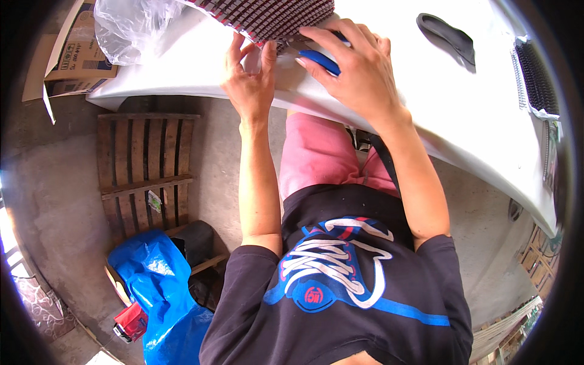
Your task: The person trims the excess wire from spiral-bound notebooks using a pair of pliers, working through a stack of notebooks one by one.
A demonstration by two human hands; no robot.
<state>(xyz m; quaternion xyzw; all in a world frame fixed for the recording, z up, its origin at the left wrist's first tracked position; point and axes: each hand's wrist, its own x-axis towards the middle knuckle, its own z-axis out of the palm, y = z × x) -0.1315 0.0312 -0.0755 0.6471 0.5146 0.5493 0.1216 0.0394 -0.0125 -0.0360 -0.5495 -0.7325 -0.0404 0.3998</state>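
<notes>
— What's she got in her hands over there?

— The right hand (pixel 353 64) is curled round a blue-handled tool (pixel 319 61), fingers closed on it. I'd say cutters or pliers, but the working end is under the fingers, so I can't be sure. It's pressed against the lower edge of a dark panel studded with rows of small dots (pixel 267 18), lying at the near edge of the white table (pixel 438 115).

— And the other hand?

— The left hand (pixel 249 79) is spread flat, fingers up, steadying that panel's edge and gripping nothing. Its thumb is close beside the tool.

— How far along is it, would you guess?

— Hard to call. The tool sits right at the panel's edge, so I'd judge the trimming or clipping is under way there. Another panel of the same kind (pixel 535 79) lies well apart at the table's right end, with a black curved piece (pixel 447 36) between. Whether that one is finished or waiting, I can't tell.

— Anything you can't see?

— Most of the panel runs off the top of the view, and the spot where tool meets panel is covered by the hand. A clear plastic bag (pixel 128 27) and a cardboard box (pixel 70 55) sit at the left end; down on the floor there's a wooden pallet (pixel 146 170) and a blue plastic sack (pixel 161 286).
</notes>
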